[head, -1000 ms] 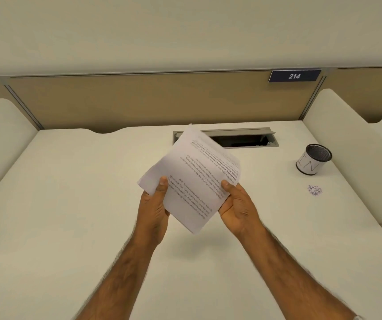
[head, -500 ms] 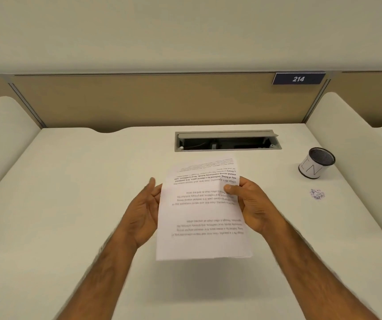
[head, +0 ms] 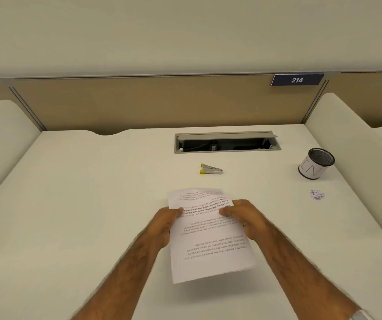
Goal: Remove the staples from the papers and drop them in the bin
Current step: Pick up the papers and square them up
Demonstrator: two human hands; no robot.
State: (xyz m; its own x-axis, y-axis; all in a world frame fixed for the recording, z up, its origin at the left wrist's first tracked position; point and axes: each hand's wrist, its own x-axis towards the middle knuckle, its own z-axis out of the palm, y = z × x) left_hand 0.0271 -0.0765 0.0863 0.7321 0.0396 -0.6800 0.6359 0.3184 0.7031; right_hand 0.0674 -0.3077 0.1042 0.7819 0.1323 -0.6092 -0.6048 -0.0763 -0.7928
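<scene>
Sitting on the desk [head: 93, 204]: one staple remover [head: 210, 169], one mesh bin [head: 315, 163], one paper stack [head: 208, 236] (sheet count unreadable), two hands gripping it.

A grey cable hatch [head: 227, 142] is being shown open in the surface [head: 93, 192], below a "214" plate [head: 297, 79].

matt paper sheets [head: 208, 239], metal staple remover [head: 210, 169]

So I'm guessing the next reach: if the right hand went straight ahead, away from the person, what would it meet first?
Probably nothing nearby. The right hand, gripping the papers, has bare desk ahead; the staple remover lies left of that line, though depth is unclear.
</scene>
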